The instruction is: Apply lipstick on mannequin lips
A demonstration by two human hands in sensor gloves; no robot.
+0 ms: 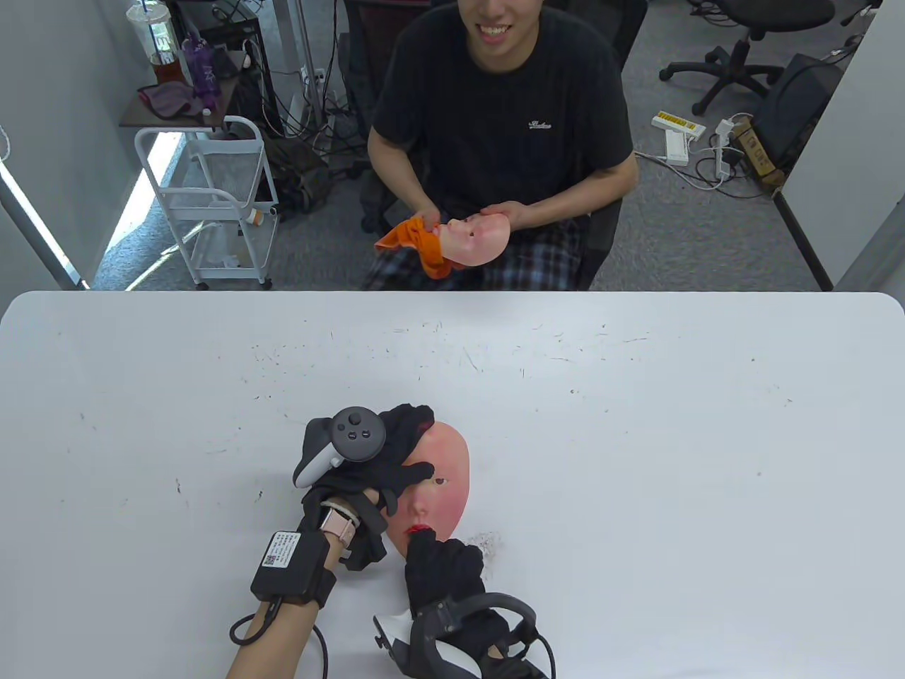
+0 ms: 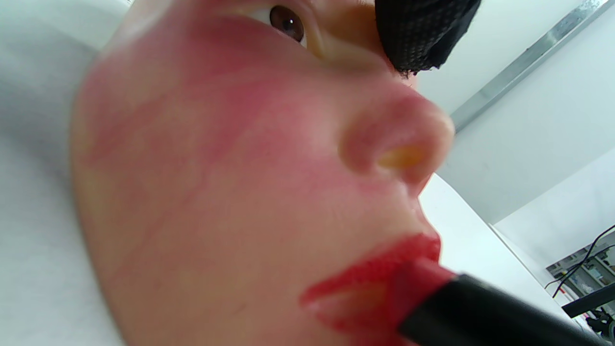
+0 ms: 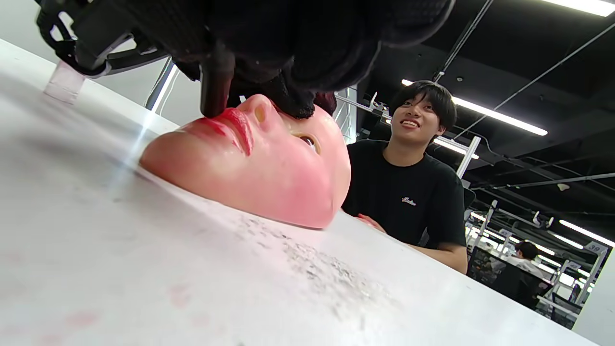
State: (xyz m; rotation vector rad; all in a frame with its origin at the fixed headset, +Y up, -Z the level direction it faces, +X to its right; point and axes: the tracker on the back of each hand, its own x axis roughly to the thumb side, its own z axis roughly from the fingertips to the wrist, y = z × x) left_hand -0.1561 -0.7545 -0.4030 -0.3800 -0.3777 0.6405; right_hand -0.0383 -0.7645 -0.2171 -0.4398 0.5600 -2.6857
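Note:
A pink mannequin face (image 1: pixel 447 481) lies face up on the white table, chin toward me. Its lips (image 1: pixel 418 530) are red. My left hand (image 1: pixel 396 453) rests on the face's left side and forehead, one finger (image 2: pixel 423 33) lying near the eye. My right hand (image 1: pixel 442 569) holds a black lipstick (image 2: pixel 480 312) whose red tip presses on the lower lip (image 2: pixel 365 300). In the right wrist view the black tube (image 3: pixel 214 93) comes down onto the lips (image 3: pixel 235 127) of the face (image 3: pixel 269 168).
A person in a black shirt (image 1: pixel 502 120) sits across the table and holds a second mannequin face (image 1: pixel 477 240) with an orange cloth (image 1: pixel 417 244). Grey smudges (image 1: pixel 488 543) mark the table to the right of the chin. A white cart (image 1: pixel 212 205) stands at the back left.

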